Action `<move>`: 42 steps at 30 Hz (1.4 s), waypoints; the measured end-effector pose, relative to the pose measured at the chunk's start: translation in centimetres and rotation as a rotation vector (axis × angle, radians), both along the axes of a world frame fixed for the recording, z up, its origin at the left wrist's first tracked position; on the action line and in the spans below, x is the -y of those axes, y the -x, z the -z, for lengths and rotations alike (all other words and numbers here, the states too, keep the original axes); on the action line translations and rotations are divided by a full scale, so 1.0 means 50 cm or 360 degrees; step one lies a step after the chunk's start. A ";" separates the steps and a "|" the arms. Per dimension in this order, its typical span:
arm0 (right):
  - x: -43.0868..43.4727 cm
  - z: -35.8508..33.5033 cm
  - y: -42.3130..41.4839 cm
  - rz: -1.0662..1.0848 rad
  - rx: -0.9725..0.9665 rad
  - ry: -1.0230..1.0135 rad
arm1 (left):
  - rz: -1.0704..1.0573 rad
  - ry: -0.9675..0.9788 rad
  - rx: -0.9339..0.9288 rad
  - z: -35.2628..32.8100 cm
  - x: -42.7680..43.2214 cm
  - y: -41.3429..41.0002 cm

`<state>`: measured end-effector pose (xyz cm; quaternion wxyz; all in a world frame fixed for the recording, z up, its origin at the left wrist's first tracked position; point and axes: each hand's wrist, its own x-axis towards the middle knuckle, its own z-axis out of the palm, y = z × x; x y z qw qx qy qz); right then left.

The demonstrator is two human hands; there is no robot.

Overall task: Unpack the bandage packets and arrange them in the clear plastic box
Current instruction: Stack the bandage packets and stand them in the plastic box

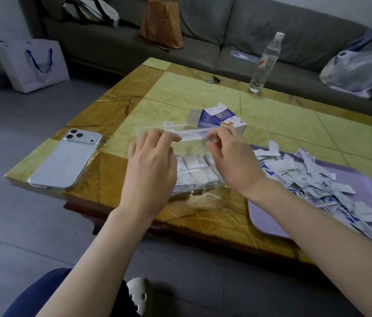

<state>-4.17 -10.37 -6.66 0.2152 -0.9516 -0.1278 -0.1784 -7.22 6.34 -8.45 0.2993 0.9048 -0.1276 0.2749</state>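
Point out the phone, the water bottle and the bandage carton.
phone (62,161): head view, middle of its back.
water bottle (265,64): head view, on its label.
bandage carton (221,120): head view, blue printed face.

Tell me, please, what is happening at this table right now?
A person is working at a clear plastic box of bandages. The right hand pinches its raised lid, and the left hand rests fingers on it. Torn wrappers lie heaped on the purple tray, with the opened carton behind the box.
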 end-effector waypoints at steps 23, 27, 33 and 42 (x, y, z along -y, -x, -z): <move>0.397 0.139 0.127 0.0607 -0.0690 0.0125 | 0.0634 -0.1078 -0.0537 0.102 0.349 -0.026; 0.376 0.133 0.123 0.0446 -0.0715 0.0057 | 0.0574 -0.1200 -0.0683 0.112 0.375 -0.037; 0.385 0.128 0.119 0.0341 -0.0573 -0.0356 | 0.0852 -0.0679 -0.0730 0.083 0.419 -0.010; 0.428 0.128 0.117 0.0310 -0.0758 -0.0097 | 0.0526 -0.0950 -0.0689 0.099 0.412 -0.037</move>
